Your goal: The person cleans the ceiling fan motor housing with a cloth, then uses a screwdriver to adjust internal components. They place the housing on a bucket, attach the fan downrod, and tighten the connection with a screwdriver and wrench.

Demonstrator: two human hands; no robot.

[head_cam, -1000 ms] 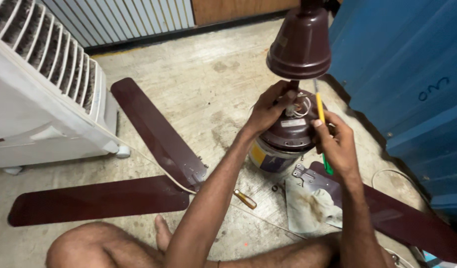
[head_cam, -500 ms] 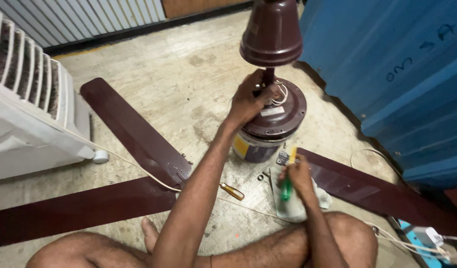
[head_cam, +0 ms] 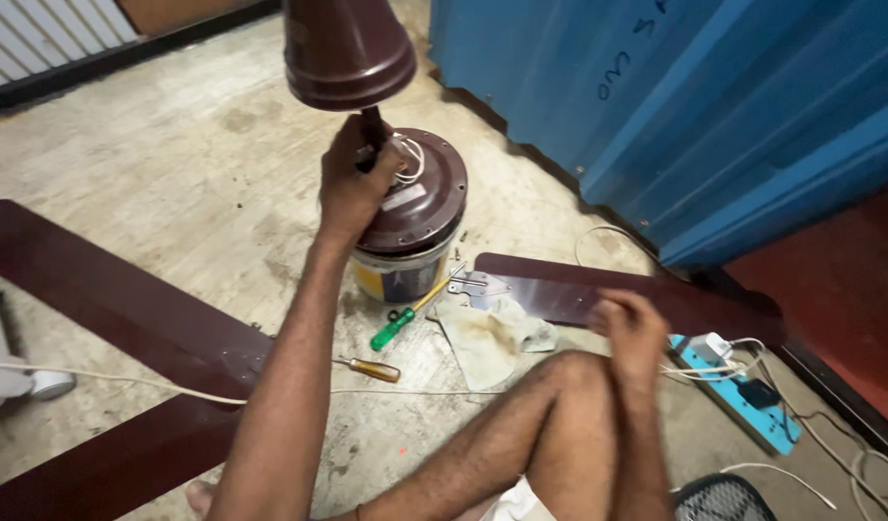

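While the fan stands upright on the floor, the scene reads so:
Left hand: clamped around the down rod just above the brown fan motor.
Fan motor: rests on a small tin; the canopy cup sits above the hand.
Right hand: blurred beside the knee; cannot tell its grip.
Nearby: green screwdriver, wooden-handled screwdriver, rag, fan blade.
Edges: blue metal wall close behind; bare floor opens leftward.
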